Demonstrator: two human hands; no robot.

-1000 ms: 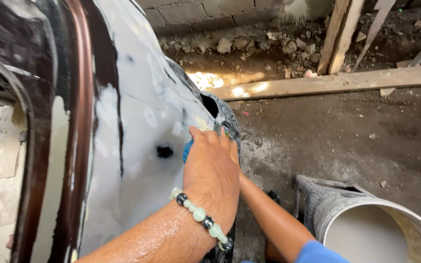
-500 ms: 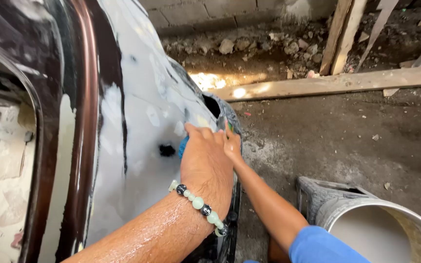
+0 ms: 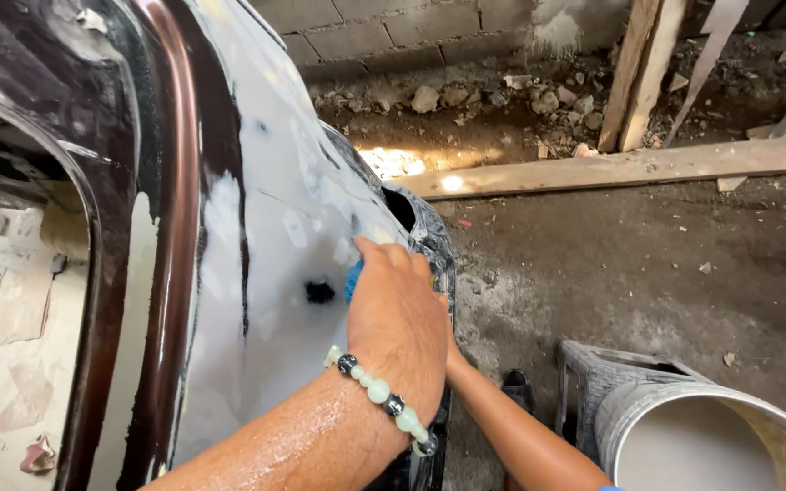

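Left hand (image 3: 398, 318), grip flat and closed over blue sanding pad (image 3: 353, 280), pressing on wet grey car panel (image 3: 266, 273). Right hand hidden behind it, grip impossible to tell. Possibly slipping toward panel edge at 3 o'clock; bucket (image 3: 684, 436) at 5.

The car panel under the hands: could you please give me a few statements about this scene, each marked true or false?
1. The left hand presses a blue pad against the pale car panel. True.
2. That wrist is bare. False: it wears a beaded bracelet.
3. A bucket stands on the ground at lower right. True.
4. The right hand is fully visible. False: it is hidden behind the left hand.
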